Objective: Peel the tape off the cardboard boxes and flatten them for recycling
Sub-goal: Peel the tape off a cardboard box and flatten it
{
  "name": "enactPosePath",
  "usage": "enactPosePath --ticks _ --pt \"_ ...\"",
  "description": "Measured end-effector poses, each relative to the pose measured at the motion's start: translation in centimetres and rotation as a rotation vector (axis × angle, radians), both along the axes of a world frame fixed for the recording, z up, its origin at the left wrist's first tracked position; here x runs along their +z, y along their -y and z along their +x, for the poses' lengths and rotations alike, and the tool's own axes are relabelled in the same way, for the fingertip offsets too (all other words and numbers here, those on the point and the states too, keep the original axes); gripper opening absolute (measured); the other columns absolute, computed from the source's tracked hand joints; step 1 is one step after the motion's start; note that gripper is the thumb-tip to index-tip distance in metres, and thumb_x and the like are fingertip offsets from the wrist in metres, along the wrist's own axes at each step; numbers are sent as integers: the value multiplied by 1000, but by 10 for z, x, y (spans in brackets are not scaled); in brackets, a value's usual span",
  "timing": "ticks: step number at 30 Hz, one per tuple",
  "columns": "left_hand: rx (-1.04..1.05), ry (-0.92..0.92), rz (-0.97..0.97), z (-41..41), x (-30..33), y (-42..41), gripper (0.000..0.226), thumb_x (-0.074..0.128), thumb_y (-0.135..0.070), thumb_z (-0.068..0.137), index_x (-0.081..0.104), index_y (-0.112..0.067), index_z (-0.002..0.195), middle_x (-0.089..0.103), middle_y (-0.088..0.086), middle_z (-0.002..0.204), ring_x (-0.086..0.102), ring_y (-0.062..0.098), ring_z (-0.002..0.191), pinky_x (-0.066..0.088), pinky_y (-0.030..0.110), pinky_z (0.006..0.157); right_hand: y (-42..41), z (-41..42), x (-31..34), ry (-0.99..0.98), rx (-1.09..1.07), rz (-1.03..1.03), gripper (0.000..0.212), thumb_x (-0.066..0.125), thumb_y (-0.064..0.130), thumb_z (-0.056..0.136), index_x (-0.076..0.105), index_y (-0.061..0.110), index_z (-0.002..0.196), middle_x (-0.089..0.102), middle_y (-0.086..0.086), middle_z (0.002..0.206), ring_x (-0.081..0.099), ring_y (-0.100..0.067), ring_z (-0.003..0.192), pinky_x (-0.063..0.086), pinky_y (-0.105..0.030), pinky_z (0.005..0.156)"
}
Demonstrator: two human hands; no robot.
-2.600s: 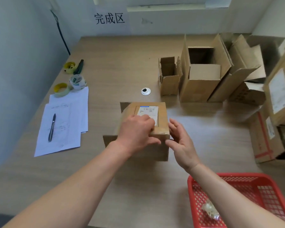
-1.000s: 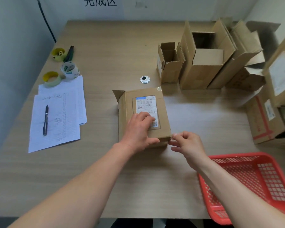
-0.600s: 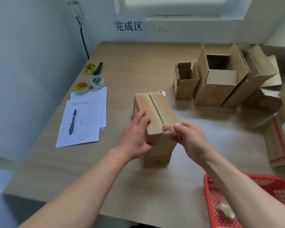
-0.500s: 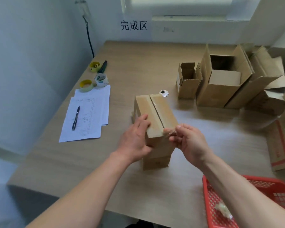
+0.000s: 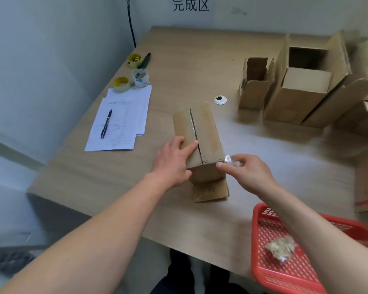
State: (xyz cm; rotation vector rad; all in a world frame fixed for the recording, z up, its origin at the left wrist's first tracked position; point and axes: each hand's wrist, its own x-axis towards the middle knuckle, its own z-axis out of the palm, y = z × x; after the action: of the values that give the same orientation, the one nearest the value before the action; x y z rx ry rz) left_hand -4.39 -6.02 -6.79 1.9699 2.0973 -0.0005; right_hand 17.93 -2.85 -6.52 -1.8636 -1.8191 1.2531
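On the wooden table [image 5: 200, 219] I count one box being worked on, a small cardboard box [image 5: 200, 134] standing on end near the middle, and at least three opened boxes in a row behind it to the right: a narrow open box [image 5: 254, 85], a taller open box [image 5: 302, 90] and a leaning box [image 5: 348, 90], with more cardboard blurred at the right edge. There are three tape rolls [image 5: 140, 78] by the left wall, a few sheets of paper [image 5: 123, 117] and one pen [image 5: 106, 123] lying on them. The left hand [image 5: 172, 164] presses on the box's top flap, fingers straight and thumb against the near side. The right hand [image 5: 249, 170] pinches a crumpled strip of clear tape [image 5: 231, 161] just off the box's top right corner. Half a second ago that hand was tight against the seam with the tape still stuck down; now the strip has come away and the seam between the flaps shows as a dark open slit. The red basket [image 5: 285, 279] at the near right holds one wad of peeled tape [image 5: 282, 248]. The open boxes show only dark insides; I cannot tell what is in them.
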Motion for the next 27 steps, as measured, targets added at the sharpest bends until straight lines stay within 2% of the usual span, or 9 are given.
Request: enactPosePath --ticks 2,4,7,11,15,18,21,24,27 --pt "0 35 -8 6 -2 -4 85 71 -34 83 26 -43 154 19 -1 153 28 24 139 37 35 110 -1 1 -5 7 -36 42 23 74 47 83 66 26 81 64 13 78 61 -15 84 43 -30 69" --pt "-2 73 -16 9 -4 -8 84 72 -30 82 28 -42 153 17 -1 153 28 23 139 38 35 109 -4 4 -11 -150 -155 15 19 72 31 89 69 18 74 62 10 69 60 -17 78 44 -30 68" --pt "-11 138 -20 6 -7 -10 84 73 -26 81 32 -40 153 14 -1 154 28 23 141 38 36 111 -4 3 -18 -515 -410 -173 19 64 12 92 67 13 73 62 -1 82 57 -20 85 48 -35 76" --pt "-27 183 -4 -3 -10 -11 86 78 -23 78 36 -36 152 15 1 153 33 25 139 38 33 111 1 -16 -21 -896 -687 -373 14 59 19 96 59 15 83 52 -3 85 56 -26 85 50 -39 82" --pt "-28 259 25 -21 -17 -4 85 78 -16 76 40 -32 150 17 1 154 39 24 135 43 33 104 -2 -31 -20 -879 -743 -344 16 66 20 94 55 14 85 53 -3 99 67 -31 98 55 -44 92" --pt "-29 335 44 -35 -22 0 84 77 -8 75 43 -31 149 20 0 154 39 23 136 44 36 105 -6 -33 -20 -827 -715 -339 17 63 9 95 48 13 87 57 -10 108 72 -33 94 61 -44 80" --pt "-42 394 46 -42 -21 -1 81 70 3 75 47 -28 147 21 0 155 38 24 138 41 36 111 -5 -37 -19 -697 -586 -299 12 56 2 96 54 13 102 66 -16 105 72 -26 84 59 -38 70" --pt "-86 419 25 -40 -14 -5 78 63 10 75 52 -24 144 22 2 157 35 24 141 35 33 115 0 -42 -17 -570 -488 -284 10 54 15 98 62 10 103 69 -17 97 72 -26 81 56 -42 76" --pt "-136 442 4 -29 -8 -9 74 60 12 74 55 -20 141 25 3 158 32 21 145 30 29 118 7 -40 -24 -551 -528 -334 33 55 40 96 67 9 93 71 -12 87 72 -25 78 54 -39 74"
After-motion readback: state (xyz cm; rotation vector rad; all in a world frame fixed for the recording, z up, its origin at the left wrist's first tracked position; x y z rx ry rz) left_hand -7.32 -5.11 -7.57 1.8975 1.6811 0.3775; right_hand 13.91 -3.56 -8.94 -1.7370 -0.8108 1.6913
